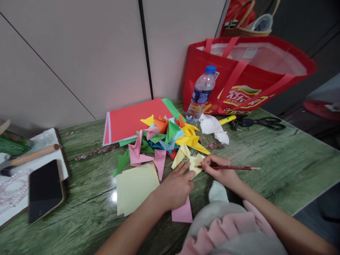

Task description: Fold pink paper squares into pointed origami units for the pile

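Observation:
My right hand (218,169) is closed around a red pencil (233,168), whose tip rests on a small pale yellow folded paper (196,163). My left hand (175,187) lies on the table beside it, its fingers curled loosely and touching that yellow piece's left edge. Under my left wrist sits a pink sheet (182,213), and a stack of pale yellow sheets (135,187) lies just to the left. Behind both hands is a pile of several folded paper shapes (164,138) in many colours.
A stack of red paper (132,118) lies at the back by the wall. A water bottle (201,94), a red tote bag (247,74), crumpled tissue (212,125) and scissors (261,123) stand right. A phone (45,189) and tray (63,156) lie left.

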Motion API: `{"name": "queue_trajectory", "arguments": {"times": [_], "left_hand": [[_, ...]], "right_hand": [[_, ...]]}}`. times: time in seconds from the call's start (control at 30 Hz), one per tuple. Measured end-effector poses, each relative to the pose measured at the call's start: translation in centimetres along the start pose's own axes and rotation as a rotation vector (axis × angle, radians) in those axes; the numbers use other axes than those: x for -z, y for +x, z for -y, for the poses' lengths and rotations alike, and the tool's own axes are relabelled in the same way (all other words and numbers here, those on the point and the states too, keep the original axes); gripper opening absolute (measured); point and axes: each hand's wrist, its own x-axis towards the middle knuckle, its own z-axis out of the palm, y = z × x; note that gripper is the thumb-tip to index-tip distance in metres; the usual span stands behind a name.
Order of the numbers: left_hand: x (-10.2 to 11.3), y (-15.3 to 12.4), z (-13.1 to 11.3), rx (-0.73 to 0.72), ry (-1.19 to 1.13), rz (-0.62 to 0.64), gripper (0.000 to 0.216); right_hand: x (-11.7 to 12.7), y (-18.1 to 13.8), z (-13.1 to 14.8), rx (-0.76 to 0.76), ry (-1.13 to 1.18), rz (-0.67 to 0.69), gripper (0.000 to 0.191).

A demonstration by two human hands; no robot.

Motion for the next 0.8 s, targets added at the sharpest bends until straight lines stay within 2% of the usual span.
{"name": "queue_trajectory", "arguments": {"times": [0.8], "left_hand": [[0.05, 0.0, -0.1, 0.008, -0.011, -0.005, 0.014]], "right_hand": [[-0.08, 0.06, -0.02, 0.005, -0.003, -0.008, 0.016]]}}
